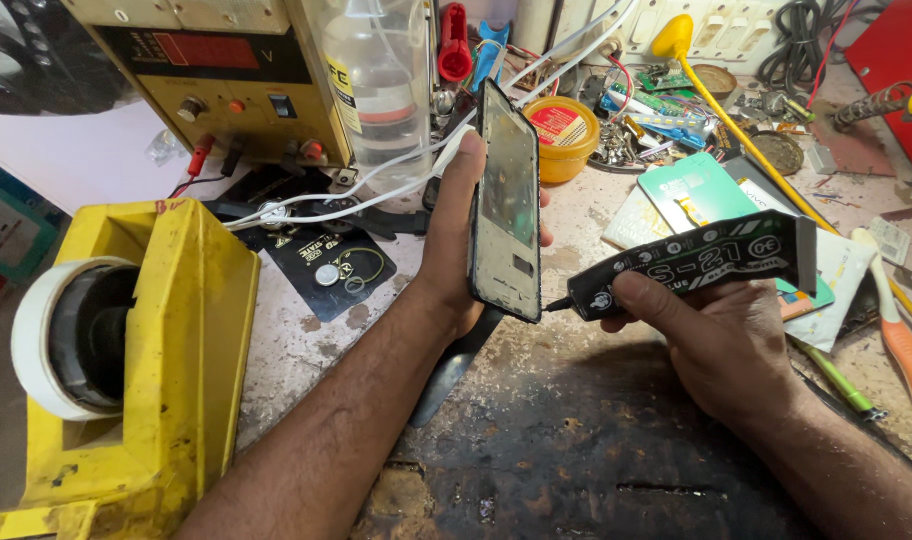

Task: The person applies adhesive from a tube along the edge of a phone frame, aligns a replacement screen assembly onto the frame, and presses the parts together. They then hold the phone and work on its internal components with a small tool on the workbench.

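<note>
A phone frame [506, 205] is held upright on edge above the table [576, 440] by the left hand [456, 240], fingers wrapped behind it. A black glue tube [701, 262] is gripped by the right hand [716, 340], its nozzle touching the frame's lower edge. A yellow tub [566, 140] stands far behind; its contents cannot be told.

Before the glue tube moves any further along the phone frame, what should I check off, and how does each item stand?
1. Left hand grips phone frame firmly: ok.
2. Frame held upright, clear of the workbench: ok.
3. Right hand holds black glue tube: ok.
4. Nozzle tip at frame's lower edge: ok.
5. Glue coming out: cannot tell.
6. White cables behind frame clear of it: cannot tell.
</note>
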### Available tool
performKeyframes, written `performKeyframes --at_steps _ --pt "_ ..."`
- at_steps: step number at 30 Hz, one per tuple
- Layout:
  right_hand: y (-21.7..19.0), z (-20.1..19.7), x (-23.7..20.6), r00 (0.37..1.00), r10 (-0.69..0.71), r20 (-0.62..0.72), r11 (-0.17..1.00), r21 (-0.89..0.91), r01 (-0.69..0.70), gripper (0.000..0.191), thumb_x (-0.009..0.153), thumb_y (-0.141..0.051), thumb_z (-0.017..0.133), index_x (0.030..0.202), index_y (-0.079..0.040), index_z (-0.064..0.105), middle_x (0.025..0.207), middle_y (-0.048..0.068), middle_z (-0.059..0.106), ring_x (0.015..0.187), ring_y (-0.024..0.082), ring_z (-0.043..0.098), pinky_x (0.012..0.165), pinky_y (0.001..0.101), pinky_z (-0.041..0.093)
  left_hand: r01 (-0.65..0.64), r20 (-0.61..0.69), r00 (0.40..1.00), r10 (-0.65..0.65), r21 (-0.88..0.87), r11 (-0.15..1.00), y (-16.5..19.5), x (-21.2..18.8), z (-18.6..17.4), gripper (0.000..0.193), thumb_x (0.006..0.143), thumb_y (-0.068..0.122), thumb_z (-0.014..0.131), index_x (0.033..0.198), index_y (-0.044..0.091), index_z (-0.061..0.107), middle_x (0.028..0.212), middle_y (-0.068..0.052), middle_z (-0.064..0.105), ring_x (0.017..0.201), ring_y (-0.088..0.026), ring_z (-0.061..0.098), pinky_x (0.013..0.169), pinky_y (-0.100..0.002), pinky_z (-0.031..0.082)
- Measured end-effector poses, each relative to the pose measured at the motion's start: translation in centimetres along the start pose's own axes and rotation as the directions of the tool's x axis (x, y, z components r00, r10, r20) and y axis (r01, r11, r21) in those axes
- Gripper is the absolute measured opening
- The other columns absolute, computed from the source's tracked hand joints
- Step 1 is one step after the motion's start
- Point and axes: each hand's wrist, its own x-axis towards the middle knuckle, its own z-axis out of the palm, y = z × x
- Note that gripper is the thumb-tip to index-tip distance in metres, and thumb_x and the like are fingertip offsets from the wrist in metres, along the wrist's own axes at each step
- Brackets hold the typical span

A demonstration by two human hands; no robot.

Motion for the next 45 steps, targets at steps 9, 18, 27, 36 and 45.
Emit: performKeyframes --at_steps 9,18,27,36,45 --pt "-0.15 0.07 -0.02 0.999 0.041 -0.01 0.999 -0.022 -0.041 0.019 0.093 -0.015 0.071 0.098 0.001 0.078 0.088 0.01 0.081 0.078 0.017 0.076 0.074 0.0331 0.062 0.016 -0.007 1.0 -0.016 0.014 1.0 0.13 -0.07 0.01 0.075 0.093 0.073 0.044 0.123 0.006 0.059 0.094 -0.009 0.062 0.077 -0.02 0.064 0.073 -0.036 0.053" --pt "-0.09 0.12 -0.01 0.998 0.057 -0.03 0.997 -0.052 -0.059 0.02 0.093 -0.017 0.072 0.099 0.001 0.079 0.089 0.011 0.082 0.078 0.017 0.076 0.074 0.0333 0.062 0.021 -0.004 1.0 -0.021 0.007 1.0 0.04 -0.02 -0.13 0.076 0.092 0.073 0.044 0.124 0.006 0.059 0.094 -0.009 0.063 0.077 -0.02 0.064 0.072 -0.036 0.054" --pt "-0.11 -0.08 0.03 1.0 0.022 -0.004 0.997 -0.077 -0.022 0.02 0.093 -0.017 0.071 0.099 0.001 0.079 0.089 0.011 0.082 0.079 0.017 0.077 0.075 0.0327 0.063 0.018 -0.001 1.0 -0.018 0.011 1.0 0.04 0.03 -0.08 0.074 0.093 0.072 0.044 0.122 0.007 0.06 0.094 -0.01 0.063 0.077 -0.02 0.064 0.071 -0.036 0.054" --pt "0.41 -0.23 -0.1 0.999 0.032 0.007 0.999 -0.006 -0.032 0.017 0.092 -0.013 0.072 0.097 0.002 0.078 0.088 0.012 0.081 0.078 0.018 0.076 0.076 0.0337 0.062 0.03 0.0 1.0 -0.03 0.014 0.999 0.18 -0.01 -0.04 0.074 0.093 0.073 0.043 0.122 0.006 0.06 0.094 -0.01 0.063 0.077 -0.02 0.064 0.071 -0.037 0.053" --pt "0.64 -0.19 0.07 1.0 0.01 0.021 1.0 0.027 -0.011 0.017 0.093 -0.013 0.072 0.098 0.001 0.078 0.088 0.011 0.081 0.078 0.018 0.075 0.075 0.0341 0.062 0.013 0.027 1.0 -0.013 0.001 1.0 0.16 0.03 -0.16 0.073 0.094 0.072 0.044 0.123 0.007 0.059 0.094 -0.01 0.063 0.078 -0.021 0.064 0.072 -0.037 0.053"
